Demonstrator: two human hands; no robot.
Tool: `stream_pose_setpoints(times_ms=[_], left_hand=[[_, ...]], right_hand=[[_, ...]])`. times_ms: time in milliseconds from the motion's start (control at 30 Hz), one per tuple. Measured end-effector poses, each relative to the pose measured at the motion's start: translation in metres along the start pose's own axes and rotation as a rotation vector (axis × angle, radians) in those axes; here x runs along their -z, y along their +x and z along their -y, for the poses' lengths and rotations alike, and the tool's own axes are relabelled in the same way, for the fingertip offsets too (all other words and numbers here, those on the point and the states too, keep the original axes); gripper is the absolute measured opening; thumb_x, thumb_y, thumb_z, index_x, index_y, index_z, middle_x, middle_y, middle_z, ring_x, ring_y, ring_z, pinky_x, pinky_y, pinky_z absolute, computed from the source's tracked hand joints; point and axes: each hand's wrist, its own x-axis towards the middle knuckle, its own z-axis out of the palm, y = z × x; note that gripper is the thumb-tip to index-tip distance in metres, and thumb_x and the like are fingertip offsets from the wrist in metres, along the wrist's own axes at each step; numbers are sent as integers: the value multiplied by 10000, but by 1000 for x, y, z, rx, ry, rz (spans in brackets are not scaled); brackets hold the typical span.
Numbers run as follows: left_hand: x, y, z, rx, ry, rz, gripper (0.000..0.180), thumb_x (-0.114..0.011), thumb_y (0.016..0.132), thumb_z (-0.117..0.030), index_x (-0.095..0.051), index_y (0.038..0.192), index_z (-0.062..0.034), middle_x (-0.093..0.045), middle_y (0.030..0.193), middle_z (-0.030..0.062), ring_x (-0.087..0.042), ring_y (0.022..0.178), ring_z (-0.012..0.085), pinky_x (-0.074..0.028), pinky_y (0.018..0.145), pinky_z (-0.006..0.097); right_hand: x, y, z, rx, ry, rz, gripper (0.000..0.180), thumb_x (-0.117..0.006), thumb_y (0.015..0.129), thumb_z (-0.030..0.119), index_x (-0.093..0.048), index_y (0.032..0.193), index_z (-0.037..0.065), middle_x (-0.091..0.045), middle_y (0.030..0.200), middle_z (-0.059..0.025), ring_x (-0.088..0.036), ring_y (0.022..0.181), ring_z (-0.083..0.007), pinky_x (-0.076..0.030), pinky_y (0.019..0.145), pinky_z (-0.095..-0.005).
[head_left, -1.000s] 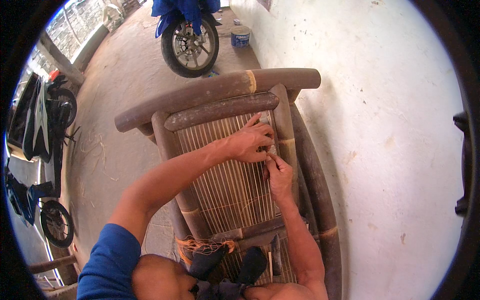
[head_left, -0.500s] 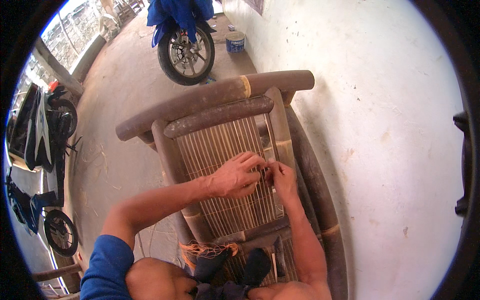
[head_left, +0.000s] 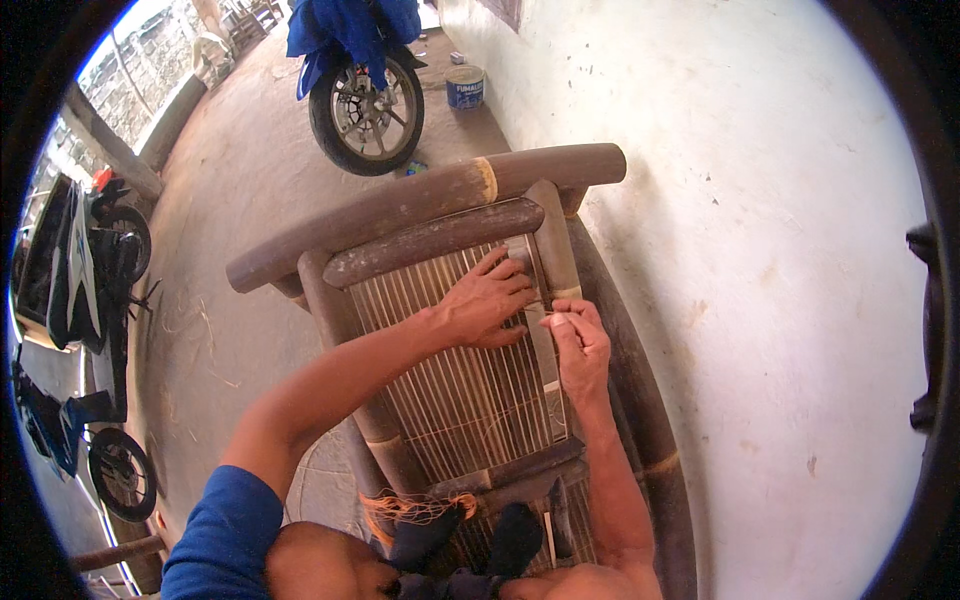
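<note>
Together, both hands (head_left: 488, 303) work at slats (head_left: 470, 392).

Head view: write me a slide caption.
Left hand over a slatted panel in a brown bamboo frame, right hand pinched at the panel's right edge.

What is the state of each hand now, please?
Left hand: open, over the slats.
Right hand: closed in a pinch; what it holds is too small to tell.
</note>
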Motion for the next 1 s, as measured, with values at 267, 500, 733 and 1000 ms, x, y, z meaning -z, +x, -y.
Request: stream_pose_setpoints(times_ms=[267, 500, 733, 1000], left_hand=[[3, 14, -6, 124, 94, 267, 458, -728, 834, -498, -753, 1025, -82, -687, 946, 55, -566, 1121, 255, -247, 1226, 546], [-18, -1, 5, -17, 117, 46, 303, -754, 770, -322, -730, 1008, -136, -655, 1095, 53, -525, 1284, 263, -192, 1263, 589], [-19, -9, 13, -87, -116, -28, 240, -701, 748, -182, -726, 974, -106, -683, 1077, 71, -588, 1213, 279, -217, 1256, 619], [-15, -4, 13, -22, -144, -39, 279, -762, 695, -169, -721, 958, -87, -700, 1055, 64, -618, 1163, 270, -264, 1232, 597]], right_hand=[[-31, 39, -8, -318, 809, -108, 317, -534, 1016, 184, -554, 739, 32, -603, 797, -78, -581, 783, -180, -497, 781, -370], [-35, 8, 5, -271, 339, 146, 341, -531, 1029, 208, -462, 734, 51, -414, 656, 17, -369, 619, -95, -342, 575, -310], [-44, 29, 26, -155, 103, 200, 340, -533, 1024, 228, -525, 834, -53, -427, 666, -143, -418, 646, -152, -399, 590, -388], [-28, 27, 19, -268, 272, 190, 354, -503, 1069, 239, -492, 772, 47, -515, 765, 1, -483, 739, -101, -433, 668, -308]])
